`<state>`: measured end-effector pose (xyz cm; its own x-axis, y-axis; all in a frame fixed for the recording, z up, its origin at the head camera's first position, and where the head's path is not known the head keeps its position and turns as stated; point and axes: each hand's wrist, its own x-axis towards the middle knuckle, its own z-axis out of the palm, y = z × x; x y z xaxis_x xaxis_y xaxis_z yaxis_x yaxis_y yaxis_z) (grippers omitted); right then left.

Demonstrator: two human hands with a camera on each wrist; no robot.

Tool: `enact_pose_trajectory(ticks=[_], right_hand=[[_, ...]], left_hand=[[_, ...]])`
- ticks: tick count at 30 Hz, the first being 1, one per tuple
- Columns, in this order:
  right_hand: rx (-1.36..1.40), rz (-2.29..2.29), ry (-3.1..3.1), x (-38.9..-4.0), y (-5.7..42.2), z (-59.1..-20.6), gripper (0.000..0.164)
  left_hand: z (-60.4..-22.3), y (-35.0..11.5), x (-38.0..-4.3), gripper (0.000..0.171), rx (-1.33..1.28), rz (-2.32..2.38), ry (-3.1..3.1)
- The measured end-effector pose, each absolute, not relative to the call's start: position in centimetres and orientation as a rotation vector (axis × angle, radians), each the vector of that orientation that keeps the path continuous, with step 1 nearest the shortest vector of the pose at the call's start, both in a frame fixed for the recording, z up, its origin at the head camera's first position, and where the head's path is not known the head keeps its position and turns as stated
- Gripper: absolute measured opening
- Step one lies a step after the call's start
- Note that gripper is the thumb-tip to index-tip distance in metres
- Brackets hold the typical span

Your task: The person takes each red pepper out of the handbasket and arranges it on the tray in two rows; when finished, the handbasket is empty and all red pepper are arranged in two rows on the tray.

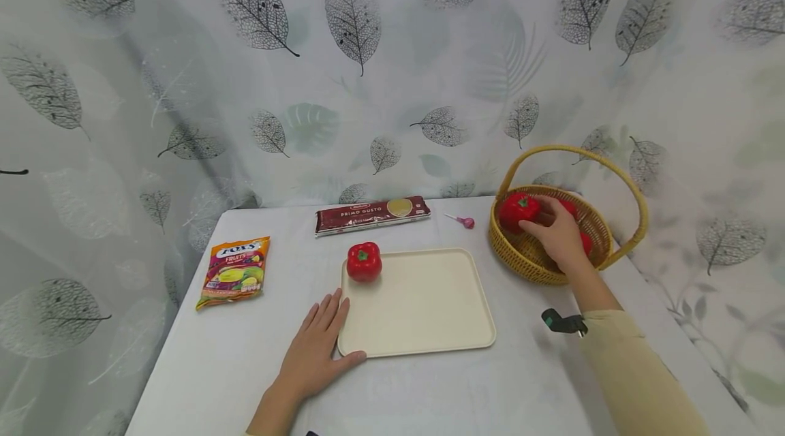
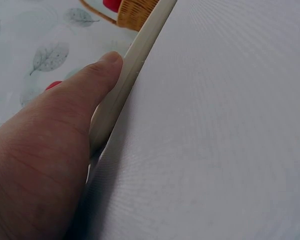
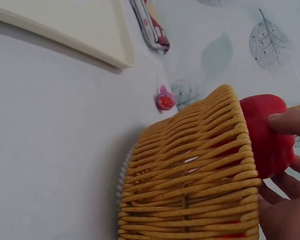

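My right hand (image 1: 559, 231) grips a red bell pepper (image 1: 518, 211) at the left rim of a wicker basket (image 1: 527, 271). In the right wrist view, the thumb lies against the side of this pepper (image 3: 267, 135), and the fingers curl beneath it. More red shapes sit in the basket, partly hidden behind the hand. My left hand (image 1: 315, 347) lies flat with fingers spread at the left edge of a cream tray (image 1: 423, 306). Its thumb touches the tray's rim (image 2: 132, 70) in the left wrist view. Another red bell pepper (image 1: 364, 262) rests on the tray's far left corner.
Behind the tray lies a dark red Primo Gusto packet (image 1: 373, 215). A wrapped lollipop (image 1: 467, 223) is between that packet and the basket. At the far left is a Fox's fruits candy bag (image 1: 235, 271). A leaf-patterned curtain (image 1: 392, 68) borders the table's back and sides.
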<state>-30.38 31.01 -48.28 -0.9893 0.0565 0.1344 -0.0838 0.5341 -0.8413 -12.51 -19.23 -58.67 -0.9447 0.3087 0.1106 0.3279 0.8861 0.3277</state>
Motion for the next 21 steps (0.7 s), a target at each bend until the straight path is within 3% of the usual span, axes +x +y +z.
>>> enact_pose_trajectory(ticks=[21], right_hand=[[0.088, 1.448, -2.605, -28.7, 30.2, -46.6, 0.075]], left_hand=[[-58.8, -19.3, -12.5, 0.112, -0.499, -0.537, -3.005]])
